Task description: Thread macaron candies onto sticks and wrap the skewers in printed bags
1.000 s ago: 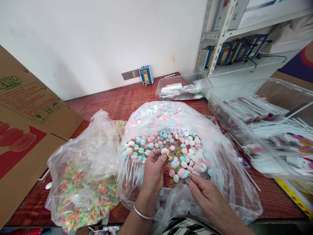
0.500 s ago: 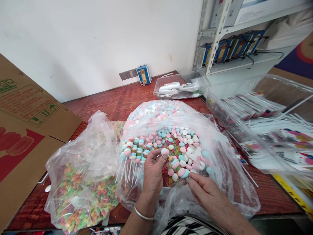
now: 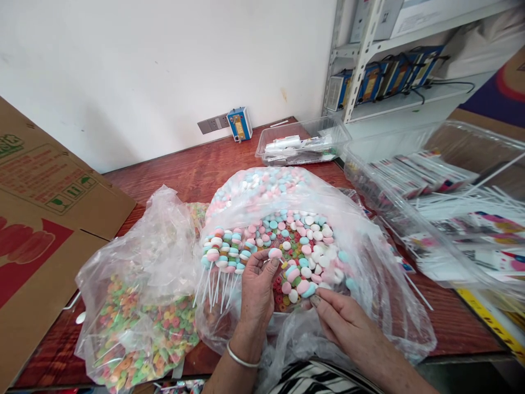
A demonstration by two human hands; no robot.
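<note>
Both hands are over an open plastic bag (image 3: 369,284) of pastel marshmallow-like candies and ring gummies. My left hand (image 3: 259,279) pinches a pink-and-white candy between thumb and forefinger, at the upper end of a candy skewer (image 3: 302,287). My right hand (image 3: 340,314) closes thumb and fingers at the skewer's lower end, by a blue candy. Pink, blue and white pieces with a yellow ring lie along the skewer; most of its stick is hidden. Left of my left hand, several filled candy skewers (image 3: 221,251) rest side by side on the bag, white sticks toward me.
A clear bag of gummy rings (image 3: 143,339) lies at the left beside a cardboard box (image 3: 53,230). A clear tub (image 3: 303,148) stands behind, and a larger clear bin (image 3: 430,219) with cards and white sticks is at right. A metal shelf (image 3: 361,65) holds blue devices.
</note>
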